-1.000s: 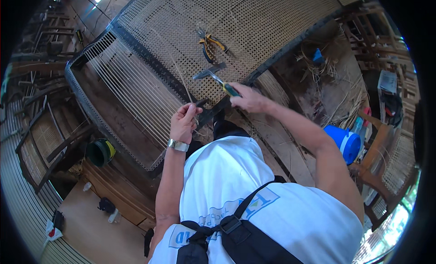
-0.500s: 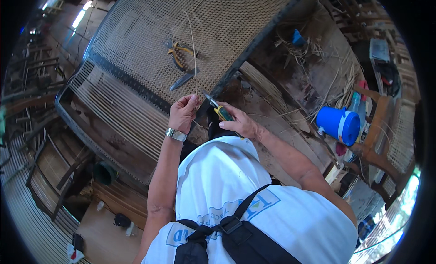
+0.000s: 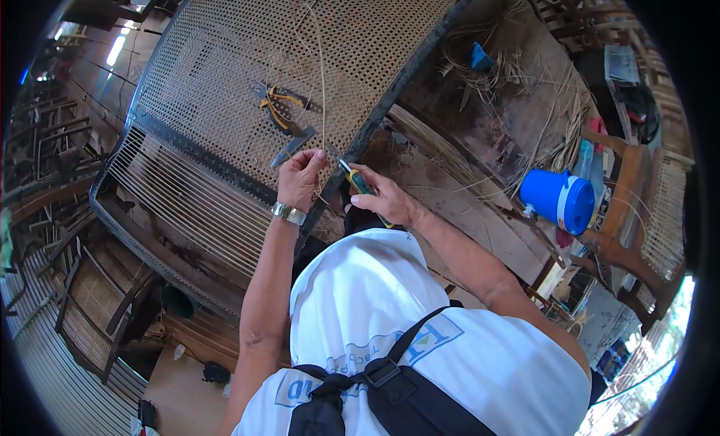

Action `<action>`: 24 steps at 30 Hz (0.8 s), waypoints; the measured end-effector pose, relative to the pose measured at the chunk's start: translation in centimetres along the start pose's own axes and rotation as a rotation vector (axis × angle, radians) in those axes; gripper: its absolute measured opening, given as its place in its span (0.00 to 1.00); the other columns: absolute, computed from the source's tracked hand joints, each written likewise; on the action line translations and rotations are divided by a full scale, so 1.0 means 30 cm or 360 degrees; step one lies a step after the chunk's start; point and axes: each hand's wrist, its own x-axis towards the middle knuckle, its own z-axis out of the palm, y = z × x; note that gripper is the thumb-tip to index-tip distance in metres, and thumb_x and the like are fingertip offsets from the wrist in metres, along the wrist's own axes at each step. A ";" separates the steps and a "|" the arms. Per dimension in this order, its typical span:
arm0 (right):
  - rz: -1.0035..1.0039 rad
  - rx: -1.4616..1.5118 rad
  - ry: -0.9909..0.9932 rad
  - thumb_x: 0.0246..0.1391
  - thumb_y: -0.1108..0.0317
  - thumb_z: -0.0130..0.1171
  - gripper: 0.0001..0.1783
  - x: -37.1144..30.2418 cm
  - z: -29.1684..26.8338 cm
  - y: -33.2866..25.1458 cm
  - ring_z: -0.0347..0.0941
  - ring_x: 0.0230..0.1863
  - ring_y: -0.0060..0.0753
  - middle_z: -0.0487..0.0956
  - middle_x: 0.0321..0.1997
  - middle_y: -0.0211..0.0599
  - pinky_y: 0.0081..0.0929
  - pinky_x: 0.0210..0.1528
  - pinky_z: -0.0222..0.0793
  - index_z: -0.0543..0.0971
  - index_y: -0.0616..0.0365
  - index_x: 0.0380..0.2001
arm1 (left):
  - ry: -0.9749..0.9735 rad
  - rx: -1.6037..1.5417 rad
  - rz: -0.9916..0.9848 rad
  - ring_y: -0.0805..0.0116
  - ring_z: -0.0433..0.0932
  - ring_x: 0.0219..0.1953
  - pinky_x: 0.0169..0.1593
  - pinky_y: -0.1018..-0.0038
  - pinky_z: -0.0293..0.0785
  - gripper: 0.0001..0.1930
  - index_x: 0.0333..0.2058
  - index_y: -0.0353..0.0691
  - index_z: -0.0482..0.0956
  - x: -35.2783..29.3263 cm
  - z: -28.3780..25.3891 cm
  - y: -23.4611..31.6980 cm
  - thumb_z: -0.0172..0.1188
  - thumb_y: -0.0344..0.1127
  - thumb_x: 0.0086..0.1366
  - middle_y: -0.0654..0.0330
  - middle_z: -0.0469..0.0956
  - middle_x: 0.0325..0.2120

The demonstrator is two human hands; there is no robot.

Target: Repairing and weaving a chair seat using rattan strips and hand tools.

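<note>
My left hand (image 3: 300, 179), with a metal watch on its wrist, pinches a thin pale cane strand (image 3: 323, 83) between thumb and fingertips. The strand runs up over the woven cane panel (image 3: 225, 61). My right hand (image 3: 391, 200) is closed round a hand tool (image 3: 361, 183) with a green and yellow handle and a slim metal shaft. Its tip is close to my left fingertips, at the panel's dark frame edge; whether it touches the strand I cannot tell. Yellow-and-black pliers (image 3: 281, 110) lie on the panel beside a flat grey blade-like piece (image 3: 292, 147).
Parallel cane strands (image 3: 187, 188) span the frame's nearer left section. To the right stand a blue cooler jug (image 3: 544, 196) and a wooden chair frame (image 3: 619, 196). Loose cane strips (image 3: 510, 76) litter the floor around a small blue object (image 3: 481, 57).
The view has shifted slightly, so the panel and pliers sit a little further left. My left hand has moved slightly up along the panel edge, still pinching the strand. The tool remains in my right hand.
</note>
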 end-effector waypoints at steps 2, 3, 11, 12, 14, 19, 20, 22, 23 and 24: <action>-0.0164 0.0157 -0.0009 0.55 0.64 0.57 0.36 0.039 0.016 0.015 0.71 0.42 0.23 0.71 0.40 0.31 0.24 0.49 0.68 0.59 0.60 0.65 | -0.0028 0.0039 0.0034 0.85 0.67 0.18 0.20 0.87 0.58 0.11 0.38 0.41 0.80 -0.011 0.002 0.004 0.63 0.41 0.64 0.66 0.81 0.28; -0.0163 0.0154 -0.0022 0.55 0.64 0.57 0.36 0.049 0.014 0.006 0.71 0.42 0.23 0.71 0.40 0.31 0.24 0.49 0.68 0.59 0.60 0.65 | -0.0062 0.0080 0.0070 0.86 0.67 0.19 0.20 0.87 0.58 0.11 0.38 0.41 0.80 -0.016 0.001 0.010 0.63 0.41 0.64 0.66 0.81 0.28; -0.0197 -0.0094 -0.0160 0.54 0.66 0.57 0.36 0.130 0.041 0.007 0.70 0.31 0.18 0.70 0.32 0.27 0.17 0.34 0.67 0.58 0.58 0.65 | 0.0120 0.0036 0.0117 0.86 0.66 0.18 0.19 0.86 0.58 0.12 0.39 0.39 0.80 -0.041 -0.057 0.017 0.63 0.41 0.64 0.66 0.81 0.27; -0.0202 -0.0099 -0.0178 0.54 0.66 0.57 0.36 0.140 0.049 0.008 0.70 0.31 0.18 0.70 0.32 0.27 0.17 0.34 0.67 0.58 0.58 0.65 | 0.0168 0.0039 0.0102 0.86 0.66 0.17 0.19 0.86 0.57 0.12 0.39 0.39 0.80 -0.040 -0.072 0.003 0.63 0.41 0.64 0.66 0.81 0.27; 0.0073 0.0208 -0.0244 0.53 0.66 0.56 0.32 0.161 0.073 -0.001 0.65 0.26 0.16 0.67 0.29 0.24 0.16 0.30 0.64 0.62 0.57 0.61 | 0.0219 0.0027 0.0030 0.85 0.65 0.17 0.18 0.86 0.57 0.11 0.38 0.39 0.80 -0.027 -0.105 -0.026 0.63 0.40 0.64 0.66 0.80 0.26; 0.0115 0.0058 -0.0103 0.49 0.58 0.59 0.31 0.215 0.155 0.108 0.68 0.33 0.29 0.71 0.30 0.34 0.28 0.39 0.66 0.67 0.61 0.54 | 0.0303 -0.0017 -0.0266 0.84 0.63 0.15 0.17 0.84 0.55 0.08 0.36 0.40 0.80 -0.006 -0.180 -0.088 0.62 0.37 0.64 0.66 0.79 0.25; 0.0149 -0.0002 0.0001 0.48 0.58 0.59 0.31 0.215 0.176 0.119 0.70 0.33 0.32 0.73 0.30 0.38 0.30 0.41 0.67 0.68 0.61 0.54 | 0.0312 -0.0020 -0.0259 0.84 0.63 0.15 0.17 0.84 0.55 0.08 0.36 0.40 0.80 -0.019 -0.180 -0.077 0.62 0.37 0.64 0.66 0.79 0.25; 0.0160 -0.0163 0.0010 0.47 0.58 0.59 0.33 0.212 0.206 0.139 0.73 0.40 0.45 0.75 0.37 0.48 0.35 0.48 0.68 0.67 0.62 0.54 | 0.0347 0.0075 -0.0302 0.84 0.63 0.15 0.18 0.84 0.55 0.08 0.36 0.40 0.79 -0.066 -0.184 -0.067 0.61 0.38 0.65 0.66 0.79 0.25; -0.0117 -0.0410 0.0062 0.47 0.58 0.59 0.34 0.197 0.227 0.122 0.72 0.44 0.50 0.74 0.41 0.52 0.37 0.51 0.67 0.65 0.63 0.56 | 0.0423 0.0076 -0.0208 0.84 0.63 0.16 0.18 0.84 0.56 0.09 0.37 0.39 0.79 -0.094 -0.196 -0.078 0.60 0.39 0.66 0.67 0.79 0.25; -0.0391 -0.0650 0.0130 0.46 0.58 0.59 0.36 0.184 0.240 0.108 0.70 0.48 0.56 0.72 0.45 0.55 0.40 0.53 0.66 0.64 0.64 0.57 | 0.0427 0.0074 -0.0213 0.84 0.63 0.16 0.18 0.84 0.56 0.09 0.37 0.39 0.79 -0.135 -0.200 -0.067 0.60 0.39 0.66 0.67 0.79 0.25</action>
